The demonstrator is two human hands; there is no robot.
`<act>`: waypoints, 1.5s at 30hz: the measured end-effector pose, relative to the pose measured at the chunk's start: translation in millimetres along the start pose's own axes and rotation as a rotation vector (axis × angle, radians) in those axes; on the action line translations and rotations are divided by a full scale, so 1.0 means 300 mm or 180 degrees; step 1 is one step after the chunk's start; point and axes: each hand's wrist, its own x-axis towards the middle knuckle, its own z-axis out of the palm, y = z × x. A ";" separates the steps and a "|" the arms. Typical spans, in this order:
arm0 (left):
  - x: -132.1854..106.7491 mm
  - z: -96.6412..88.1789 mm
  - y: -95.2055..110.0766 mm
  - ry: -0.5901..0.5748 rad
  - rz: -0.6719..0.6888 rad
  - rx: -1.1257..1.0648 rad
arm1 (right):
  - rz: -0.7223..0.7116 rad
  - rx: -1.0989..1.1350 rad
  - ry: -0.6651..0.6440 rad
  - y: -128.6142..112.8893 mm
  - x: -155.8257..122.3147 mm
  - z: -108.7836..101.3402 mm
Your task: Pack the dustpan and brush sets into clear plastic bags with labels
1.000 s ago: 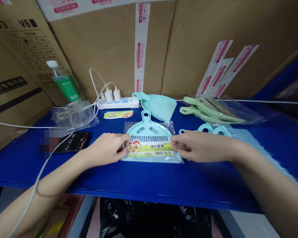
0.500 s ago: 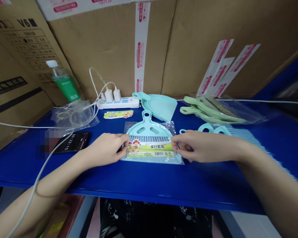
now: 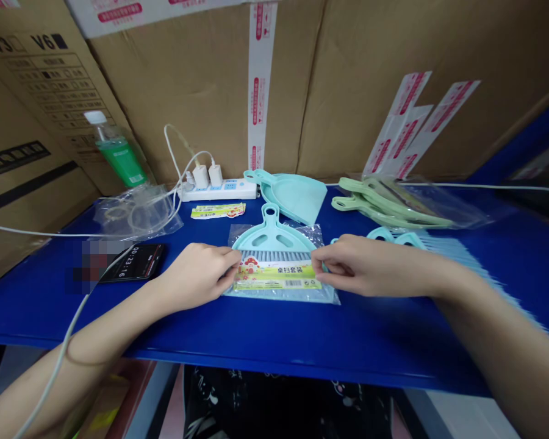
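Note:
A teal mini dustpan and brush set (image 3: 274,241) lies in a clear plastic bag on the blue table (image 3: 265,335), with a green and yellow paper label (image 3: 278,275) across its lower part. My left hand (image 3: 200,273) pinches the label's left end at the bag's edge. My right hand (image 3: 354,265) pinches the label's right end. Both hands rest on the table, fingers closed on the label.
Behind the set lie a loose teal dustpan (image 3: 295,195), a white power strip (image 3: 217,188) with chargers, a spare label (image 3: 217,211) and a green bottle (image 3: 116,152). Green pans in a bag (image 3: 393,204) and teal brushes (image 3: 407,241) lie right. A phone (image 3: 135,263) and empty bags (image 3: 137,213) lie left. Cardboard boxes stand behind.
Both hands have shifted slightly inward and up along the label's ends. The packaged set has stayed in place.

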 end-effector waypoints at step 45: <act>0.010 0.021 0.039 -0.0090 0.0847 0.0356 | -0.0256 -0.0330 0.0228 -0.068 0.063 0.056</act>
